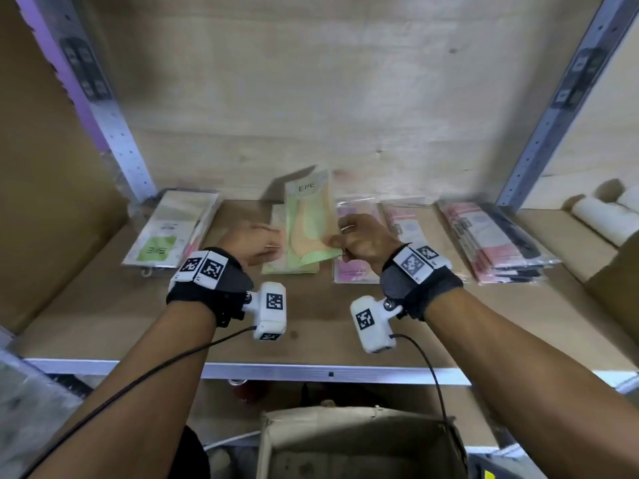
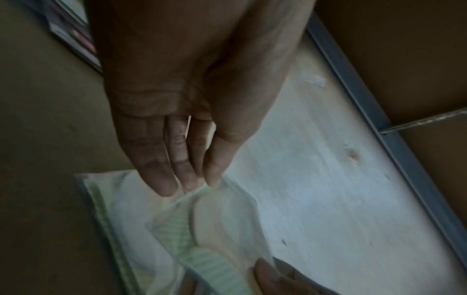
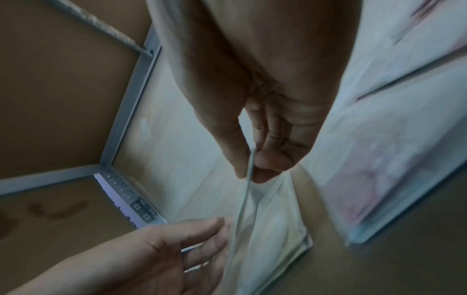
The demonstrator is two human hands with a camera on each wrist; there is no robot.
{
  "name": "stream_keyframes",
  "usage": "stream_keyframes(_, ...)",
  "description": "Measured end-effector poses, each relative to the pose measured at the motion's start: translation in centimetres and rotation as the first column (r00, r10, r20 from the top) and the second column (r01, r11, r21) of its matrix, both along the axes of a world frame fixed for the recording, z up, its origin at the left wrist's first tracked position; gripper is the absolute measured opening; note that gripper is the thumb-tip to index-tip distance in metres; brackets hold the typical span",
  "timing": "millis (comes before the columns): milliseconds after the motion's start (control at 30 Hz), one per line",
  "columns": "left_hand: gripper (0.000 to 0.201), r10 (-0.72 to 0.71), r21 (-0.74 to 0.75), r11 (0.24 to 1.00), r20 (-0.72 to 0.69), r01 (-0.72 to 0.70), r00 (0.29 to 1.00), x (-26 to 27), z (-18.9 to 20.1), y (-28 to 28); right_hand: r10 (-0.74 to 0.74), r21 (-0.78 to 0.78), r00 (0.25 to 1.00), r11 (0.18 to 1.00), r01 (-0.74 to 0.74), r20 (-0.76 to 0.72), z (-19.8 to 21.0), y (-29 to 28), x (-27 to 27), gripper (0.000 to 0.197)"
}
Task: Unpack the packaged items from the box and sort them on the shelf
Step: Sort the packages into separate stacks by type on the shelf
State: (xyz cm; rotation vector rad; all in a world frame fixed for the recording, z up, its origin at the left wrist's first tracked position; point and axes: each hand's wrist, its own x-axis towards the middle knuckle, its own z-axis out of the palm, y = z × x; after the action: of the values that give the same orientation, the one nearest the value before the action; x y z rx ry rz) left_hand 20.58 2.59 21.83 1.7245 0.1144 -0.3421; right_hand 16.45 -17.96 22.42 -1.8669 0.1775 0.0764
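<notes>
While pinched by right hand (image 1: 359, 236), green packet (image 1: 307, 229) beside straight-fingered left hand (image 1: 254, 242)

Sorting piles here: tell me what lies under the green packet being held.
Under the raised green-and-peach plastic packet, pinched by the right hand, lies a matching flat green packet on the wooden shelf. Anything beneath that is covered.

Head view evenly lit but soft, motion-blurred around the hands, wide-angle bending at edges; both wrist views dim, bluish, grainy and smeared, with the pale shelf back (image 2: 316, 179) brightest.
</notes>
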Motion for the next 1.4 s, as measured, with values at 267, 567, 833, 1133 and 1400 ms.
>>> stream_keyframes(267,0.007,0.055,0.047,0.998,-0.065,-0.052,0.996,1.7,-1.9,2.2,-0.057,-0.107,0.989,0.993,0.042,-0.135,-2.0,4.5,4.2,0.027)
stream_keyframes(567,0.017,0.036,0.198,0.980,-0.010,-0.034,0.999,2.3,-3.5,2.0,-0.131,-0.526,0.985,0.849,0.054,-0.110,-2.4,5.7,4.9,0.045)
stream_keyframes(833,0.014,-0.004,0.226,0.974,-0.019,0.008,1.000,2.1,-3.8,1.8,-0.081,-0.656,0.975,0.751,-0.076,-0.205,-2.8,5.7,5.4,0.030)
stream_keyframes(1133,0.017,-0.057,0.248,0.968,0.057,0.041,0.997,1.9,-3.4,2.0,-0.044,-0.679,0.978,0.726,-0.111,-0.206,-1.8,5.4,5.1,0.033)
stream_keyframes(1400,0.005,0.087,0.220,0.966,0.225,-0.137,0.971,1.7,-1.3,5.6,0.010,-0.769,1.000,0.638,-0.027,-0.026,0.7,7.1,4.6,0.044)
